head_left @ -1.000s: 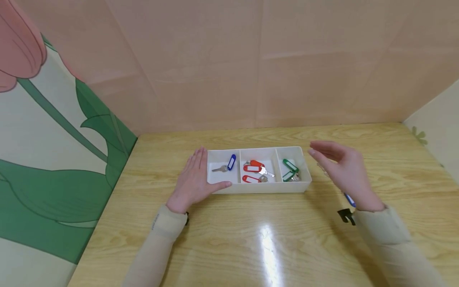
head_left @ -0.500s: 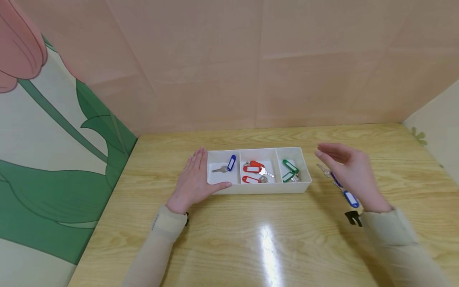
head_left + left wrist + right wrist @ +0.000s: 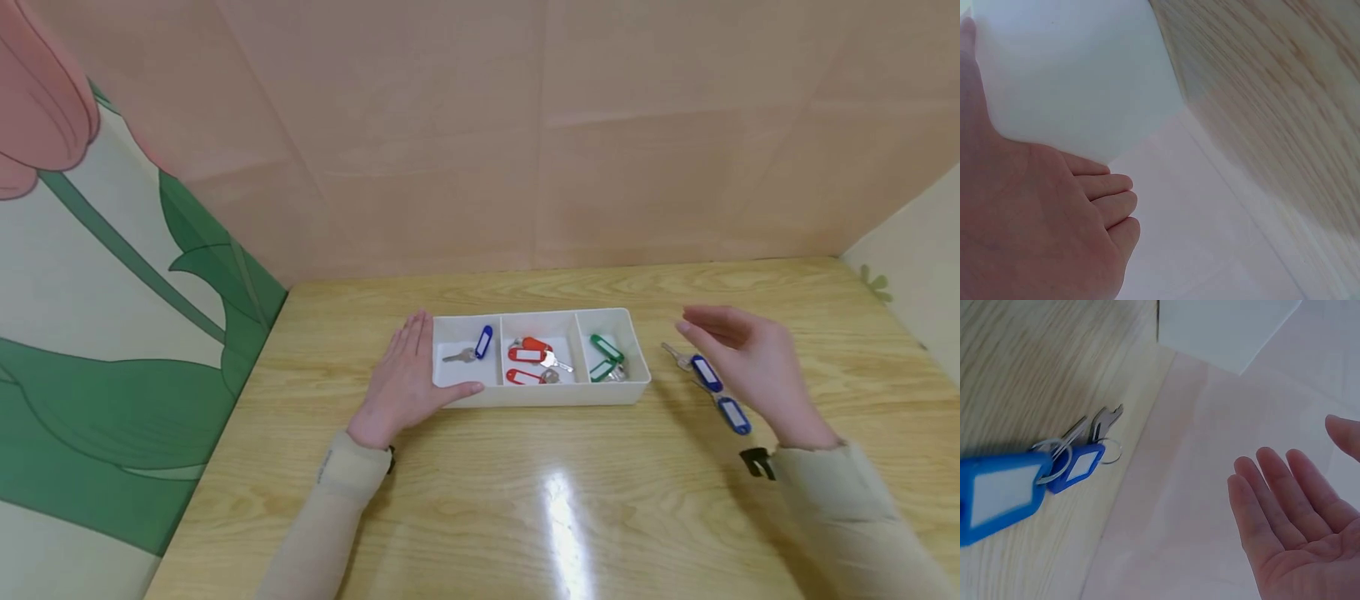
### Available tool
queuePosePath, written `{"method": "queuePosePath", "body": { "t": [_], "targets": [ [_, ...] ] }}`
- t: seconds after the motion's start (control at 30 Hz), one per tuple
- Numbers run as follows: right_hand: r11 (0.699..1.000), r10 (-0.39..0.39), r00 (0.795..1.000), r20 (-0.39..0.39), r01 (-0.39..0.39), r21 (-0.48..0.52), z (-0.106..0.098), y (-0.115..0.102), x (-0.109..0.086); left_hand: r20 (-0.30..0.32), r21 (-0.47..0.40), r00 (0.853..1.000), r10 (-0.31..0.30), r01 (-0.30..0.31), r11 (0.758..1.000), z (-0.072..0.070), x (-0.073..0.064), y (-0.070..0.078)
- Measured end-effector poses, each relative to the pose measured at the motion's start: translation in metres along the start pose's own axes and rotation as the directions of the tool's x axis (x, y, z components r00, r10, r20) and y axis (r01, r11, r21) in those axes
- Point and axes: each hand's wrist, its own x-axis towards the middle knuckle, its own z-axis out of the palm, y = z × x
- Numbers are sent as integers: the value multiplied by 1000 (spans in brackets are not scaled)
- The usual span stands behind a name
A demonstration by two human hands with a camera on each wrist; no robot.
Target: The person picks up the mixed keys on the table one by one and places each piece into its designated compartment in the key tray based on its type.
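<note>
Two blue-tagged keys (image 3: pixel 707 373), head view, are lying on the table (image 3: pixel 465 467) right of the divided white tray (image 3: pixel 555 395). Left hand (image 3: pixel 405 379) is resting against the tray's left end, straight-fingered; right hand (image 3: pixel 767 371) is hovering by the keys, well apart from the left, holding nothing. Left wrist: fingers (image 3: pixel 1115 209) are lying along the tray; too much push could skid it toward the keys. Right wrist: thumb (image 3: pixel 1344 435) is standing off the fingers; tags (image 3: pixel 1007 490) are crowding, so one sloppy pinch could drag both. Can't tell if they're linked.
</note>
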Motion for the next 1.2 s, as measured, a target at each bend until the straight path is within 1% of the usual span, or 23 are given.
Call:
{"method": "queuePosePath", "body": {
  "t": [0.33, 0.63, 0.83, 1.2],
  "targets": [
    [1000, 10, 1000, -25, -10, -12, -6, 11, -3, -2, 4, 1000, 0, 0, 1000, 1, -1, 1],
    [1000, 5, 1000, -24, -5, -31, -10, 22, -6, -7, -5, 1000, 4, -4, 1000, 1, -1, 1],
    [999, 21, 999, -31, -22, -39, -14, 31, -7, -11, -15, 1000, 6, -6, 1000, 0, -2, 1],
    [997, 44, 999, -19, -45, -66, -22, 36, -7, -13, -16, 1000, 4, -4, 1000, -1, -1, 2]
  ]
}}
